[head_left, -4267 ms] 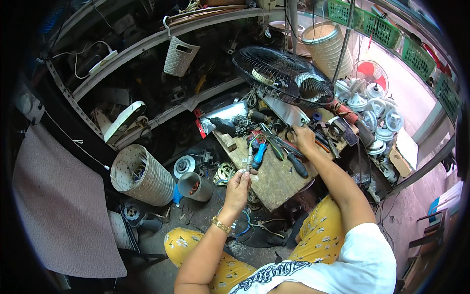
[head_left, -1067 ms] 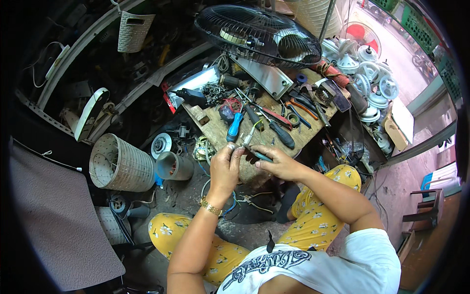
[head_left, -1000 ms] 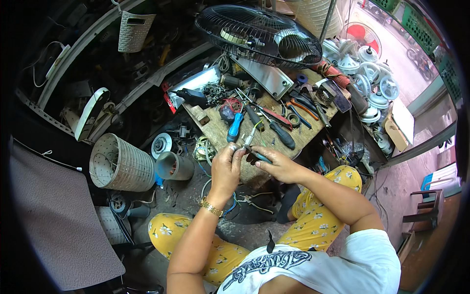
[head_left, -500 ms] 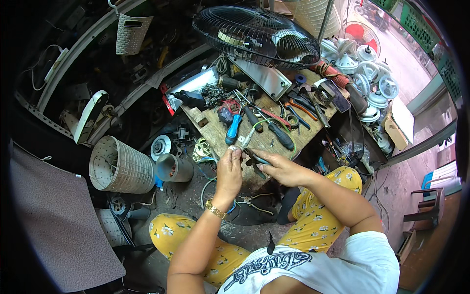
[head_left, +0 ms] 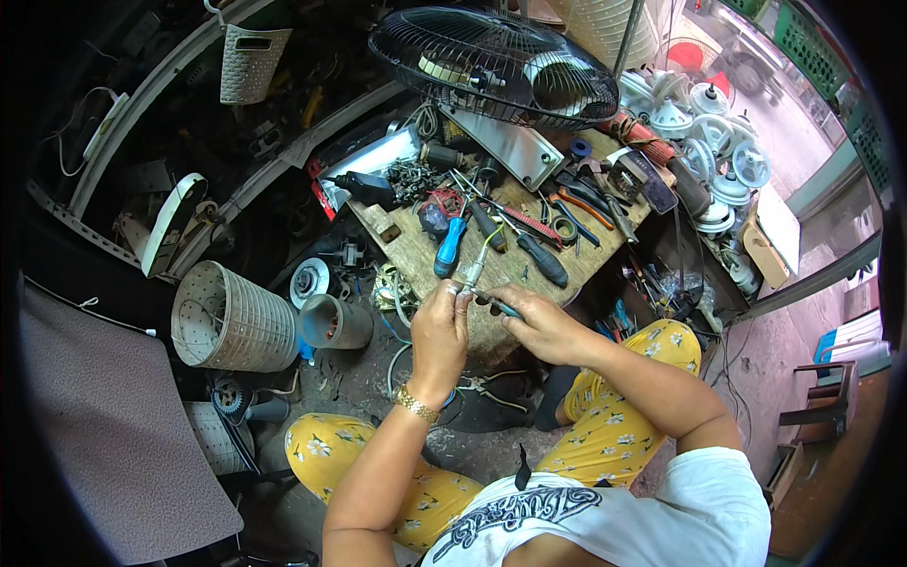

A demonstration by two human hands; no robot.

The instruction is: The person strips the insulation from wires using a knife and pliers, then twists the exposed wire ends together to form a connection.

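My left hand, a gold watch on its wrist, pinches a pale grey cable end over the near edge of the workbench. A thin yellow-green wire sticks up from that end. Closed around blue-handled pliers, my right hand holds their dark jaws against the cable just beside my left fingertips. Fingers partly hide the jaws. A blue screwdriver and a dark-handled one lie on the bench beyond my hands.
A black fan guard overhangs the back of the cluttered wooden bench. White fan parts are piled at right. To the left stand a pale basket and a grey tub. More pliers lie on the floor.
The yellow-green wire, which curved right across the bench, now points upward and looks shorter. The pliers have turned slightly in my right hand. My left hand has barely moved.
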